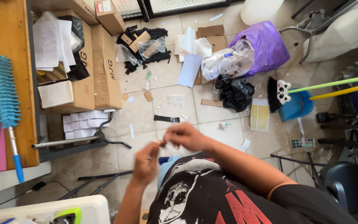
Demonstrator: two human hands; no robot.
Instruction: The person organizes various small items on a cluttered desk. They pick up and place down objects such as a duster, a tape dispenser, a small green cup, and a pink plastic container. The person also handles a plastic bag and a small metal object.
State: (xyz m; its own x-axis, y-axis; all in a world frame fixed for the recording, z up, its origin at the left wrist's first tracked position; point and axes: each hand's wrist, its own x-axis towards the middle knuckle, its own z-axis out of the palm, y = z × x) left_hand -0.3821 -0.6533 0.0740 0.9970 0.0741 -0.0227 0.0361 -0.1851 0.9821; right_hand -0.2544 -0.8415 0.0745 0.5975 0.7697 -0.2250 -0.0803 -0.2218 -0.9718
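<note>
My left hand (146, 161) and my right hand (186, 136) are raised in front of my chest, close together and blurred by motion. Both pinch a small pale object (161, 143) between their fingertips; its kind is too blurred to tell. Below the hands I see my black printed shirt (212, 195) and a bit of blue trousers (165, 166). The tiled floor (179, 108) lies beneath.
A wooden desk (17, 83) with a teal duster (3, 99) is at left. Cardboard boxes (104, 70), paper scraps, a purple bag (266, 45), a black bag (235, 93) and a blue dustpan (297, 105) litter the floor. A dark stool (349, 182) stands at right.
</note>
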